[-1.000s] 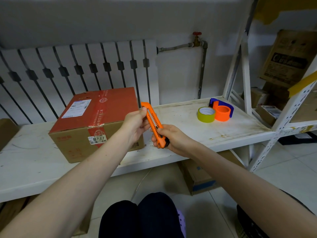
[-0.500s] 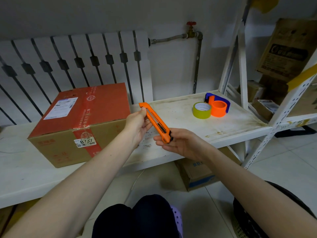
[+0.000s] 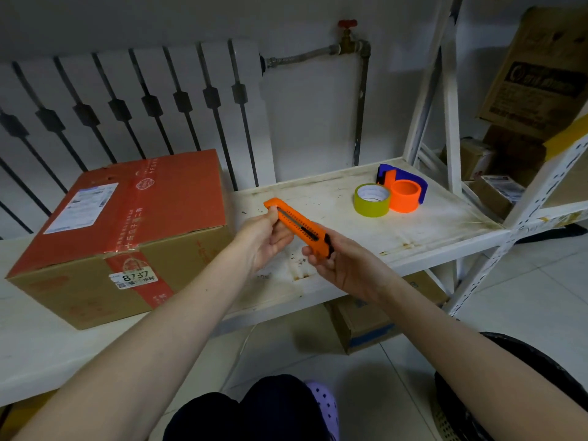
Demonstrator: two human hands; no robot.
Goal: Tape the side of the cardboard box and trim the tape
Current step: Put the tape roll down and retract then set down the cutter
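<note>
A person's left hand (image 3: 265, 238) and right hand (image 3: 337, 261), both clamped on an orange knife (image 3: 299, 226), have lowered it flatter; the blade seems retracted. The cardboard box (image 3: 127, 230) sits untouched on the worktop (image 3: 413, 227), left of both hands.

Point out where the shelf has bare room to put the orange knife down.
Bare shelf lies between the cardboard box and the yellow-green tape roll, behind the hands, and again right of the orange tape dispenser. The left hand and right hand both hold the knife. Crowded: the roll and dispenser touch.
</note>
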